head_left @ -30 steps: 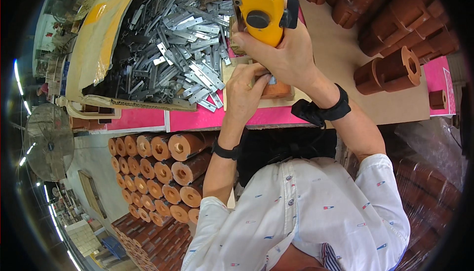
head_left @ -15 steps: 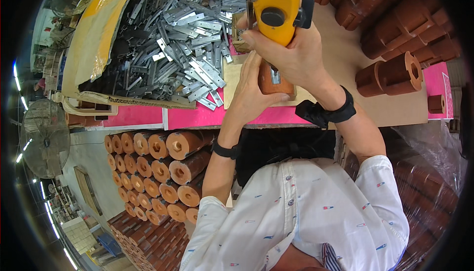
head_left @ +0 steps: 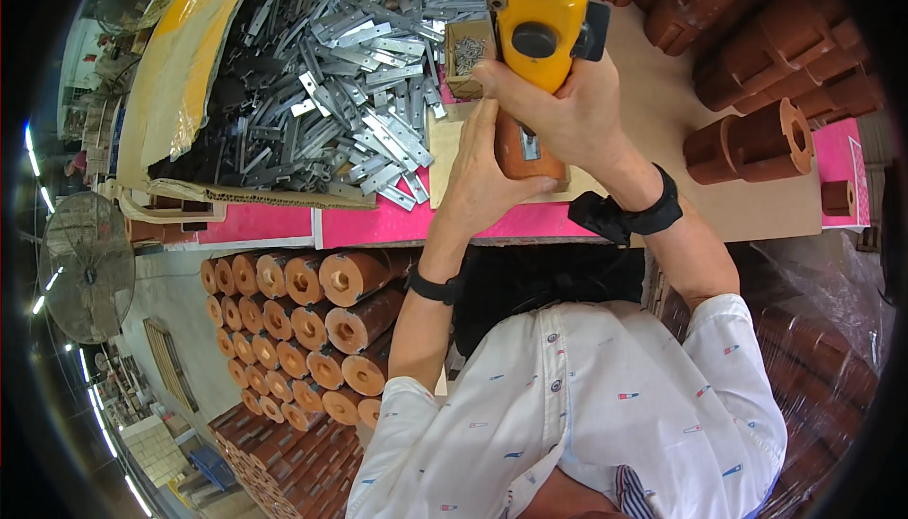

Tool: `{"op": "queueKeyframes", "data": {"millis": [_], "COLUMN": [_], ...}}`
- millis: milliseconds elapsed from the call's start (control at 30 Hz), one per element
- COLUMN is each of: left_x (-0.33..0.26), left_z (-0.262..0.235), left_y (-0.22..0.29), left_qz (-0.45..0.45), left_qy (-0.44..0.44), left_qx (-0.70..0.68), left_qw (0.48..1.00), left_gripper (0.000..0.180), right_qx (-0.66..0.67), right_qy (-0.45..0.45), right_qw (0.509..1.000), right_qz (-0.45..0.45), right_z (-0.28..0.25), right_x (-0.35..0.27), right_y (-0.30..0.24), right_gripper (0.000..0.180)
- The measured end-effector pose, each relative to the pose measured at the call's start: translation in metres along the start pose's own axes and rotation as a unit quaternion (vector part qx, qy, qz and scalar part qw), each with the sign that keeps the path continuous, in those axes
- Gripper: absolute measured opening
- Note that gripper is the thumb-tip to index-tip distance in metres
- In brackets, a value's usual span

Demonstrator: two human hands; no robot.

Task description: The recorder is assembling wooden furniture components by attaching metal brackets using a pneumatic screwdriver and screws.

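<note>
— What has the right hand (head_left: 567, 112) got?
— Its grip wraps a yellow power tool (head_left: 537, 13), upright.
— The left hand (head_left: 487, 174)?
— Clasping a brown wooden block (head_left: 523, 155) (metal plate on it) on the worktop (head_left: 378, 221).

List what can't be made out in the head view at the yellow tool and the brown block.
- Tip of the yellow power tool: hidden behind the right hand.
- Brown wooden block: mostly covered by the left hand; its far side is unseen.
- Metal piece on the block: too small to tell its shape.
- Small box of screws: contents too small to count.
- Top of the tool: cut off by the upper edge.
</note>
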State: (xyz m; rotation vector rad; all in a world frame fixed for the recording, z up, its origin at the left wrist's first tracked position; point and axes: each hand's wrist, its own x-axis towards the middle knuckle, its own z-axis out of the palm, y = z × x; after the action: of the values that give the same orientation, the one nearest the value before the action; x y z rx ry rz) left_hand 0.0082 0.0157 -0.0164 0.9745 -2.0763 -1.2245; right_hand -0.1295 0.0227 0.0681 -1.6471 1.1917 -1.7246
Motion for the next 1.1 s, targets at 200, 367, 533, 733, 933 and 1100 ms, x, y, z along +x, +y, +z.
{"op": "queueKeyframes", "data": {"millis": [200, 367, 533, 733, 933, 1100], "left_x": [0.001, 0.002, 0.025, 0.12, 0.157, 0.154], "left_z": [0.001, -0.001, -0.029, -0.028, -0.011, -0.005], "left_y": [-0.002, 0.0, -0.004, -0.028, -0.064, -0.048], "left_qz": [0.022, 0.028, 0.071, 0.077, 0.051, -0.017], "left_qy": [0.006, -0.004, 0.002, 0.066, -0.012, -0.026], "left_qx": [-0.016, 0.005, 0.023, 0.192, 0.268, 0.239], "left_qw": [1.0, 1.0, 0.997, 0.976, 0.962, 0.971], "left_gripper": [0.111, 0.111, 0.082, 0.035, 0.02, 0.017], "right_qx": [0.013, 0.063, 0.045, -0.005, -0.005, 0.011], "right_qy": [-0.017, 0.007, 0.068, 0.104, 0.107, 0.106], "right_qw": [1.0, 0.998, 0.997, 0.995, 0.994, 0.994], "right_qz": [-0.014, 0.003, -0.006, 0.007, 0.023, 0.023], "right_z": [0.0, 0.002, -0.021, -0.038, -0.042, -0.048], "right_x": [-0.002, 0.001, 0.01, 0.009, -0.001, -0.001], "right_y": [0.002, 0.004, -0.008, -0.008, -0.007, -0.004], "right_gripper": [0.03, 0.034, 0.019, 0.015, 0.016, 0.018]}}
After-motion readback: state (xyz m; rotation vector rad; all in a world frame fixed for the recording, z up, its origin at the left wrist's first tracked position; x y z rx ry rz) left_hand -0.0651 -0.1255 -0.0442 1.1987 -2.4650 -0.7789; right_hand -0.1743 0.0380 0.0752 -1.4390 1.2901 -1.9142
